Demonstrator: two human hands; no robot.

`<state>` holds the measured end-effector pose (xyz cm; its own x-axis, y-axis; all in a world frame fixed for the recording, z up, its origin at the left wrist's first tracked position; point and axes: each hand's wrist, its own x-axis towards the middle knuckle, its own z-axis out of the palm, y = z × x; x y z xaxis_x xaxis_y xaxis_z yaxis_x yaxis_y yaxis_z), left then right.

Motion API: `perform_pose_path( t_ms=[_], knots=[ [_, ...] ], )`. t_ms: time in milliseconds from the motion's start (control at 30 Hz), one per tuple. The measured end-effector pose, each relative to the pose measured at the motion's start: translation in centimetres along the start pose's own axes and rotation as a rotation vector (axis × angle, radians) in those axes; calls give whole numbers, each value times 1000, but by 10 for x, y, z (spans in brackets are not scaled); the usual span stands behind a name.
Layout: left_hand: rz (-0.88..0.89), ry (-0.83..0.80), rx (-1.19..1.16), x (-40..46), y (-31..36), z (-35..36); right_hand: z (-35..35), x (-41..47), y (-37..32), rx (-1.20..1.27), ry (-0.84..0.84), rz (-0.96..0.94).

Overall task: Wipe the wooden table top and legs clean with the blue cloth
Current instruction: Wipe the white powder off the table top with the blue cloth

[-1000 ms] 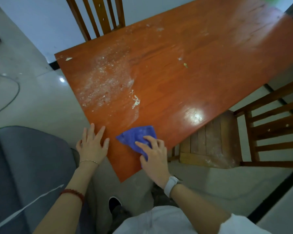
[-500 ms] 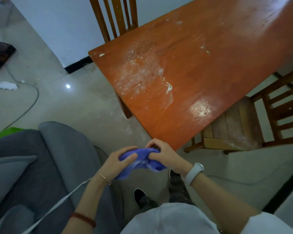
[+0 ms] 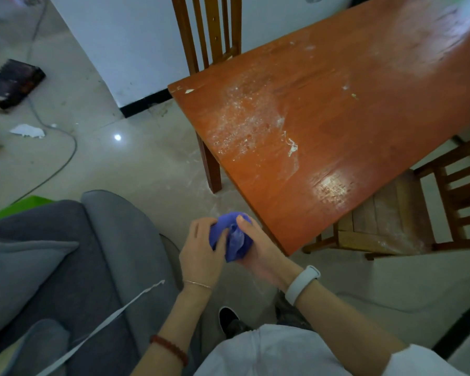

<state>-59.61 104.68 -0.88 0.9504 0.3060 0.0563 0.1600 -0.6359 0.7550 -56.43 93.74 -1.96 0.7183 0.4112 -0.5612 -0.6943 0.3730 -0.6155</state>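
While cloth sits bunched off the table, nothing wiped at this instant.
table top (image 3: 350, 126): wooden, long axis running from near corner away to upper right; white dusty smear and flecks on near-left part, glare patch near right edge.
table leg (image 3: 210, 164): one visible under left edge, lower end by powdery floor; other legs hidden under the top.
chairs: one (image 3: 209, 31) at far left end, one (image 3: 418, 213) tucked at right edge, seat looks dusty.
sofa (image 3: 52, 253): grey, left of the body.
left hand (image 3: 201, 251): curled round blue cloth (image 3: 229, 238), gripping from left.
right hand (image 3: 258, 251): cupping and pinching same cloth from right; nearer the table corner.
cloth position: balled between both hands, in air, just short of near corner, not touching wood.
key relation: dirty patch lies up and right of hands, along the table's length; right hand probably the shorter reach.
unclear: cloth folds, fingertips buried in fabric; far end of table cut off by frame.
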Motion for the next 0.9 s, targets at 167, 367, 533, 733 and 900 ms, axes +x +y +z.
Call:
perform_pose_path(
  t_ms=[167, 367, 533, 733, 900],
  knots=[
    [317, -255, -59, 4, -18, -2, -1, 4, -26, 86, -7, -27],
    [447, -430, -84, 30, -7, 6, -20, 6, -66, -93, 411, -183],
    [359, -394, -92, 72, 27, 33, -64, 10, -137, -643, 605, -378],
    [148, -382, 82, 165, 30, 64, -119, 62, -221, -1468, 910, -341],
    [85, -408, 217, 227, 19, 80, -152, 114, -246, -1691, 1075, -291]
  ],
)
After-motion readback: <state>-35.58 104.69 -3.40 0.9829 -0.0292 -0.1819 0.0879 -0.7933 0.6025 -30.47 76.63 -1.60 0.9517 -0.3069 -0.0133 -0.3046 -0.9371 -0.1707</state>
